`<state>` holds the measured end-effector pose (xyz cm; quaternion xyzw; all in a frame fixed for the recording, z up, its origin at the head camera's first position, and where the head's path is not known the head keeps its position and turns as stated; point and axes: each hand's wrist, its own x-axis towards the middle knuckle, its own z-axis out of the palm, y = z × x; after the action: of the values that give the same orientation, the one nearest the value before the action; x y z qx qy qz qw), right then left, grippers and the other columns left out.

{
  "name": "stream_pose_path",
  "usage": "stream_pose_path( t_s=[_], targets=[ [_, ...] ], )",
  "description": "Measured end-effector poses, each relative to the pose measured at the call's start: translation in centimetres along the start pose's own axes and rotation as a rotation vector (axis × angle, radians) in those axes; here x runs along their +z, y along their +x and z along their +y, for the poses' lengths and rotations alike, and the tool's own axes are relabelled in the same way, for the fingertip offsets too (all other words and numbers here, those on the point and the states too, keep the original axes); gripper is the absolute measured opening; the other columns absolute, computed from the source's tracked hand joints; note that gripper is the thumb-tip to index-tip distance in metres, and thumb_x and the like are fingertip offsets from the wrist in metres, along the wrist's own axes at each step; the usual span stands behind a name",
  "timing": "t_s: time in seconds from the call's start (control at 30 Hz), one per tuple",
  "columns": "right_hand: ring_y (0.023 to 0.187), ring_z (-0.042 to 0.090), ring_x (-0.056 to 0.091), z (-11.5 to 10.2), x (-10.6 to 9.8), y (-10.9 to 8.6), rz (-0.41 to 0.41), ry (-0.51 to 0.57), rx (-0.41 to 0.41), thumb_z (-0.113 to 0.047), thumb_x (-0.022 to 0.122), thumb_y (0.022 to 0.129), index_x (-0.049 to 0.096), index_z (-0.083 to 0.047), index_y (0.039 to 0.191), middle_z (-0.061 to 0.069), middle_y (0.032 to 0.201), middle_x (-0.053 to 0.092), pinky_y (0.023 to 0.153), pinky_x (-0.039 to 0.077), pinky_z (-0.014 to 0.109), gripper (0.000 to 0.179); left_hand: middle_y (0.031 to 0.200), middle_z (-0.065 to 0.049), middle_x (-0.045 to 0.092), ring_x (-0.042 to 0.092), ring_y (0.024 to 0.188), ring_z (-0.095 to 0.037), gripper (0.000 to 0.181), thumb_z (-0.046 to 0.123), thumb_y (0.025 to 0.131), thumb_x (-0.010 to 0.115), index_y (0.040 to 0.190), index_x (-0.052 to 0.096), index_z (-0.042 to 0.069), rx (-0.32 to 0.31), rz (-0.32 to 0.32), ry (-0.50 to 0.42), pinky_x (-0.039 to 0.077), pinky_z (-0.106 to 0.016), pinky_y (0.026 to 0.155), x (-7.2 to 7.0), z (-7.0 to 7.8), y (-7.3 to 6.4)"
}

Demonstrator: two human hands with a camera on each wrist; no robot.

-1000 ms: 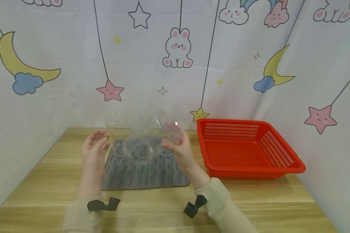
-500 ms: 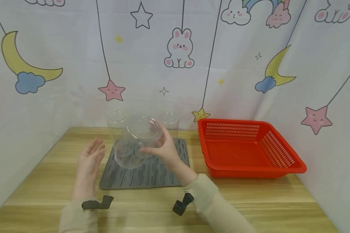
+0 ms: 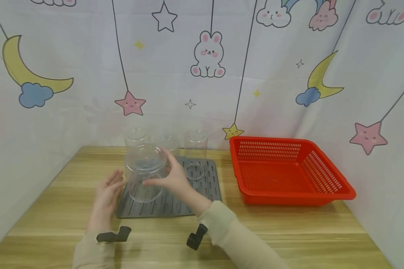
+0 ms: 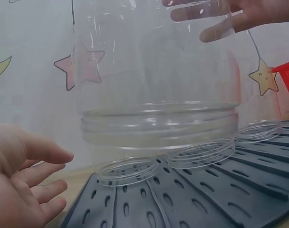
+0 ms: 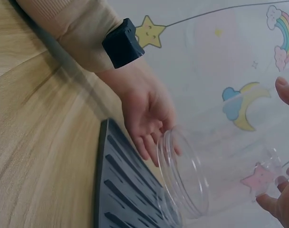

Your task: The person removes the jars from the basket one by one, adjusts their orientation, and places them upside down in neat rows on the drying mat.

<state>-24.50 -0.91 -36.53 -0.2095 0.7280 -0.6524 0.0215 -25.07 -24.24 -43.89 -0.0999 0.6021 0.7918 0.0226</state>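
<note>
In my right hand (image 3: pixel 175 183) I grip a wide clear plastic jar (image 3: pixel 146 168) near its top, thumb in front. It is upside down, its threaded mouth (image 4: pixel 158 128) facing down close over the front left of the grey ridged mat (image 3: pixel 203 198). My left hand (image 3: pixel 106 198) is just left of the jar, fingers loosely spread; in the left wrist view a gap shows between its fingertips (image 4: pixel 63 156) and the jar. Behind the held jar, several clear jars stand on the mat, among them a right one (image 3: pixel 196 149) and a partly hidden middle one (image 3: pixel 170 144).
To the right of the mat, a red slotted plastic basket (image 3: pixel 296 195) stands on the wood-grain table (image 3: pixel 289 231). A white curtain (image 3: pixel 175 67) printed with stars, moons and rabbits hangs behind and at both sides.
My right hand has moved left and toward me with the jar, which has gone from tilted to nearly upright, mouth down. My left hand, still holding nothing, has shifted slightly lower.
</note>
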Motion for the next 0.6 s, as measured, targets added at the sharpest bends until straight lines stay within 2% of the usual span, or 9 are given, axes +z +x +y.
stream_pose_path(
  t_s=[0.2,0.43,0.53,0.6],
  targets=[
    [0.139,0.021,0.041,0.9,1.1,0.3,-0.007,-0.055,-0.015,-0.008,0.087,0.07,0.032,-0.02,0.153,0.0,0.151,0.043,0.114,0.039,0.04,0.1,0.164,-0.012,0.005,0.01,0.152,-0.022,0.069,-0.007,0.099,0.039,0.156,0.002,0.005,0.001,-0.032,0.054,0.018,-0.027,0.124,-0.1,-0.8,0.4],
    [0.141,0.021,0.039,2.0,1.9,0.6,-0.019,-0.092,0.019,-0.011,0.089,0.069,0.032,-0.022,0.153,0.0,0.154,0.04,0.115,0.038,0.039,0.102,0.164,-0.017,0.005,0.007,0.152,-0.026,0.069,-0.006,0.099,0.039,0.155,-0.001,0.0,0.015,-0.055,0.069,0.011,-0.034,0.126,0.0,-1.3,0.7],
    [0.141,0.021,0.039,2.1,2.1,0.6,-0.02,-0.096,0.037,-0.012,0.089,0.068,0.031,-0.021,0.153,0.0,0.154,0.04,0.114,0.038,0.038,0.103,0.164,-0.017,0.005,0.008,0.152,-0.026,0.069,-0.007,0.099,0.039,0.155,-0.001,0.0,0.013,-0.053,0.073,0.014,-0.031,0.125,0.0,-1.5,0.8],
    [0.141,0.02,0.039,2.3,2.2,0.5,-0.019,-0.1,0.045,-0.013,0.089,0.068,0.031,-0.021,0.153,0.0,0.154,0.04,0.115,0.037,0.039,0.103,0.163,-0.017,0.006,0.014,0.152,-0.021,0.068,-0.007,0.099,0.038,0.155,0.0,0.0,0.009,-0.043,0.083,0.021,-0.024,0.122,-0.1,-1.6,0.9]
  ],
)
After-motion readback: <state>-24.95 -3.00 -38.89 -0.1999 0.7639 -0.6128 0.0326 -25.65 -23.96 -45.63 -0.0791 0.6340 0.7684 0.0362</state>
